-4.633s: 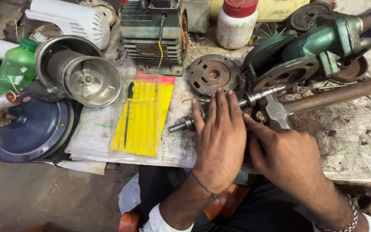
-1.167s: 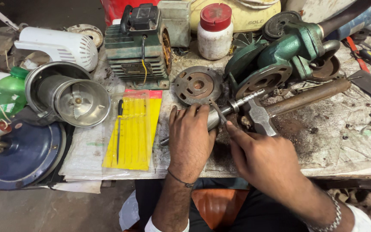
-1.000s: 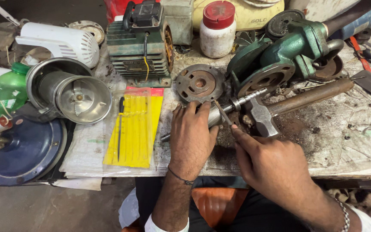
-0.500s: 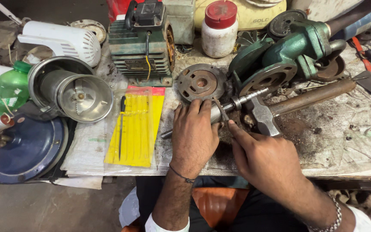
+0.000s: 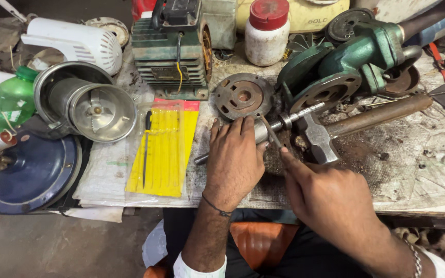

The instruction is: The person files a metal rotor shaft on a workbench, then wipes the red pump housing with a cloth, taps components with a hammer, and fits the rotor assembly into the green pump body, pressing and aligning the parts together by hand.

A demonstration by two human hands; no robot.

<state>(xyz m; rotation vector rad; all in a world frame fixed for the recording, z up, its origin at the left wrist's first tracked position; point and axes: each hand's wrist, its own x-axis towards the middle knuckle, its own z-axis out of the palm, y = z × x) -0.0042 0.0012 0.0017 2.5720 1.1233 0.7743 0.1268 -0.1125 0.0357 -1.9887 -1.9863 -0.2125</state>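
Change since half a second ago: almost none. The left hand [image 5: 234,160] stays pressed palm-down over the steel shaft [image 5: 305,111]; the right hand [image 5: 330,198] keeps its thin tool [image 5: 272,133] at the same spot on the shaft. The view is shifted slightly; the things on the counter [image 5: 413,170] lie as before.

Grip, left: fingers curled over the shaft, holding it down on the counter near the middle of the front edge. Grip, right: thumb and forefinger pinching the thin tool, its tip touching the shaft just beside the left fingertips.

Hidden or unclear: the shaft's middle lies under the left hand; only its threaded end and a short stub at the other end show. The kind of thin tool cannot be told. The hammer [image 5: 318,140] is partly covered by the right hand. The green bench vise [image 5: 346,64] is cut off at the back right corner. The green bottle [image 5: 10,103] is cut off at the left edge.

Count:
- steel shaft, one
- hammer with rusty handle, one, touching the shaft
- rusty round flange plate [image 5: 243,96], one, just behind the left hand
- green electric motor [image 5: 173,56], one, at the back edge
- white jar with red lid [image 5: 266,32], one
- steel mixer jar [image 5: 89,108], one, on its side
- yellow packet [image 5: 163,149], one
- dark blue round lid [image 5: 29,172], one, left front corner
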